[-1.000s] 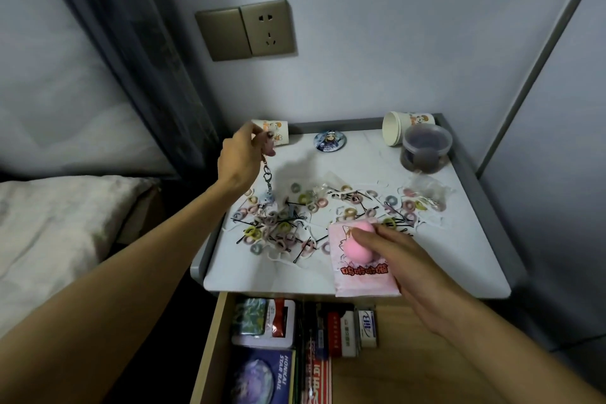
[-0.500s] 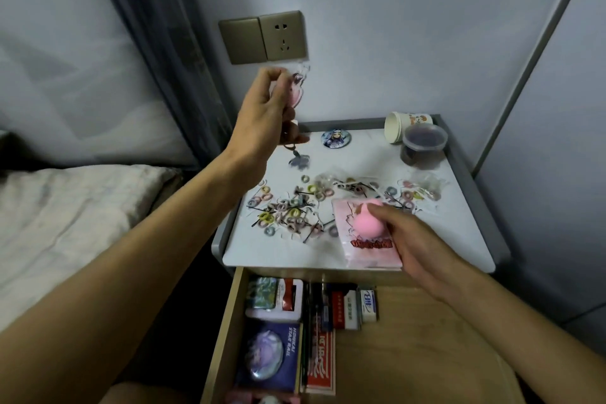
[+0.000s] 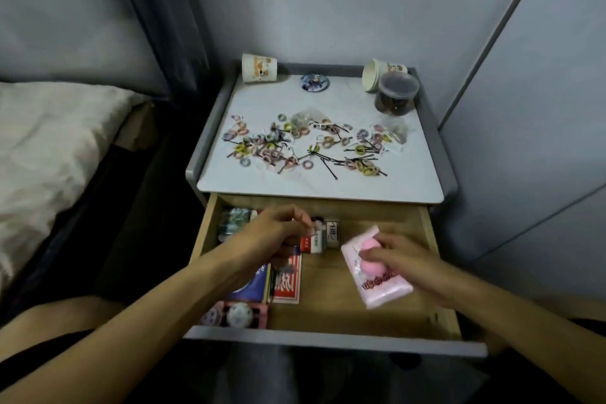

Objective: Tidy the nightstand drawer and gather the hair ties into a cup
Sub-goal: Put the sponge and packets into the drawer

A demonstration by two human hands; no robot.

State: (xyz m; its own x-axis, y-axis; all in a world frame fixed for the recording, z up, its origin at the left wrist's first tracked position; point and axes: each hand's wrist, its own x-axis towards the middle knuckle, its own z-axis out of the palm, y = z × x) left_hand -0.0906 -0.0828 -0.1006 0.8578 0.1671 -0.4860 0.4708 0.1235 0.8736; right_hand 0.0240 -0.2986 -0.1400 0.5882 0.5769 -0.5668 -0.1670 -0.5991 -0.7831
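Several small coloured hair ties [image 3: 296,147] and black bobby pins lie scattered over the white nightstand top [image 3: 406,180]. A paper cup [image 3: 259,68] lies on its side at the back left; another paper cup [image 3: 377,74] lies at the back right. The wooden drawer [image 3: 347,308] stands pulled out below. My left hand [image 3: 265,239] hovers over the drawer's left half, pinching a small keychain charm [image 3: 315,229]. My right hand [image 3: 416,262] holds a pink packet [image 3: 377,285] with a pink ball against it, over the drawer's right half.
A clear lidded tub [image 3: 395,95] with dark contents stands at the back right, a round badge [image 3: 311,82] at the back middle. In the drawer's left side lie card boxes [image 3: 287,287], small packs [image 3: 331,234] and a pink case [image 3: 236,315]. A bed [image 3: 49,147] is on the left.
Both hands came down from the nightstand top into the open drawer: the left with the keychain from up near the wall socket, the right carrying the pink packet and ball off the top.
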